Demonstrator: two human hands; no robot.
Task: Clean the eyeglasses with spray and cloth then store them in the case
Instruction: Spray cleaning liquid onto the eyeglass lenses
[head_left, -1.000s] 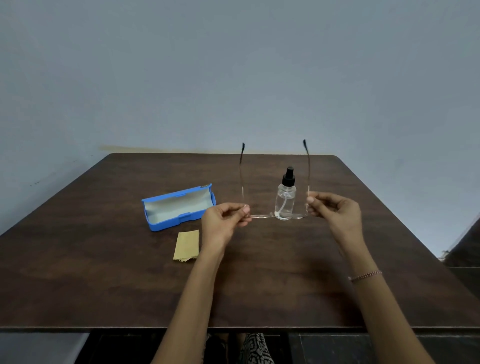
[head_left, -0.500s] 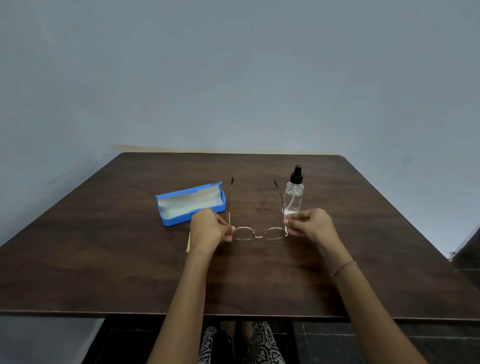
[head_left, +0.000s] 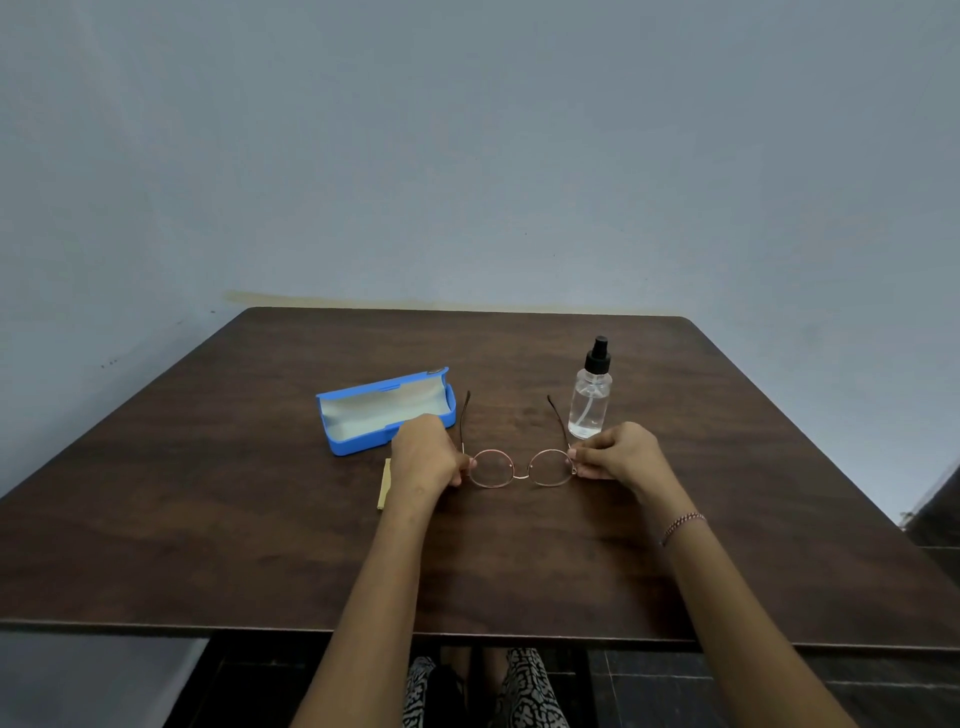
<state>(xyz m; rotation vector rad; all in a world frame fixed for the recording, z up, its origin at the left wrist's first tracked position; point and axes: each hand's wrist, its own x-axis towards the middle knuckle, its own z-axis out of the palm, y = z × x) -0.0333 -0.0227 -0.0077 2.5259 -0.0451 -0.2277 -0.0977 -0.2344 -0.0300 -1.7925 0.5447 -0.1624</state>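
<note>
Thin round-rimmed eyeglasses (head_left: 521, 469) are low over or on the dark wooden table (head_left: 260, 519), temples unfolded and pointing away from me. My left hand (head_left: 423, 454) pinches the left hinge end, and my right hand (head_left: 618, 452) pinches the right hinge end. An open blue case (head_left: 384, 410) with a pale lining lies just behind my left hand. A clear spray bottle (head_left: 590, 395) with a black nozzle stands upright behind my right hand. The yellow cloth (head_left: 385, 483) lies left of my left wrist, mostly hidden by it.
The table's near edge (head_left: 156, 626) runs across the lower view, with patterned trouser legs (head_left: 530, 691) below it. A plain grey wall (head_left: 467, 156) rises behind the table's far edge.
Both hands brought the eyeglasses down from a raised position, where the temples stood upright, to table level with the lenses facing up. The view also shifted a little.
</note>
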